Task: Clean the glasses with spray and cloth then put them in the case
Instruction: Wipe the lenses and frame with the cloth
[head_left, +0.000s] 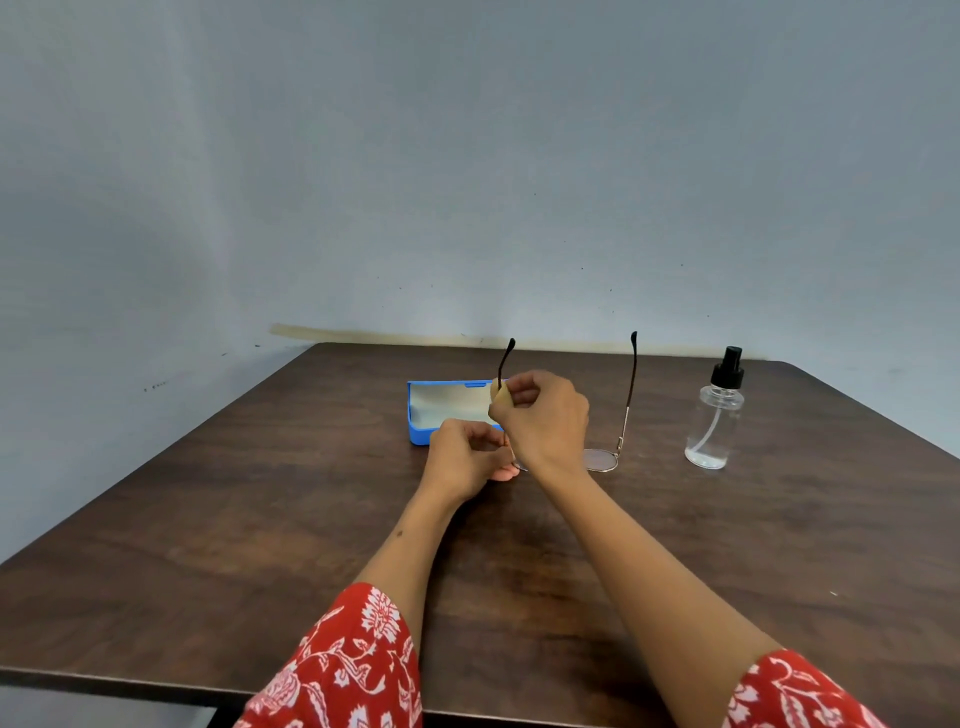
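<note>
The thin metal-framed glasses (602, 460) stand lenses-down on the brown table (260, 519), both dark-tipped temples pointing up. My left hand (467, 457) pinches the frame near its left hinge, hiding the left lens. My right hand (540, 415) holds a small yellowish cloth (503, 397) pinched around the left temple. Just behind my hands lies the open blue case (423, 415) with a pale lining. At the right stands a clear spray bottle (714, 421) with a black pump top, a little liquid at its bottom.
A grey wall rises right behind the table's far edge. The front edge of the table runs below my red patterned sleeves (358, 670).
</note>
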